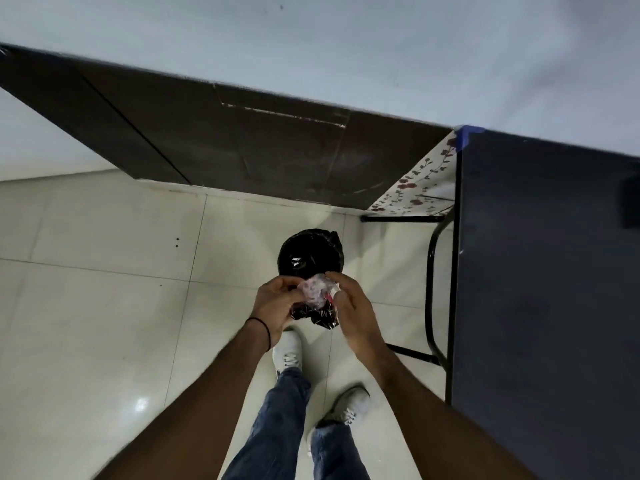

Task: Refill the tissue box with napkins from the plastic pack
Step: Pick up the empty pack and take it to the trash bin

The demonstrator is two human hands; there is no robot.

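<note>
Two hands: raised side by side over the floor, meeting on one crumpled bundle.
Left hand [277, 303]: fingers curled in, pinching the left edge of the plastic pack [317, 289]; thin black band [265, 329] at the wrist.
Right hand [349, 306]: fingers bent round the pack's right side, gripping it; fingertips mostly hidden behind the plastic.
Plastic pack: clear, scrunched, with pink-red print; held between both hands, directly above the bin [310, 252]; contents impossible to make out.
Dark shiny scrap [320, 318]: hanging just below the pack, between the palms; part of the pack or of the bin liner, cannot tell.
Bin: black liner, near rim covered by the hands.
Table [536, 271]: dark top on the right, cut off by the frame edge; blurred dark shape [631, 202] at the far right, unreadable.
Feet: white shoes [289, 351] on pale tiles, below the forearms, partly covered by jeans.
</note>
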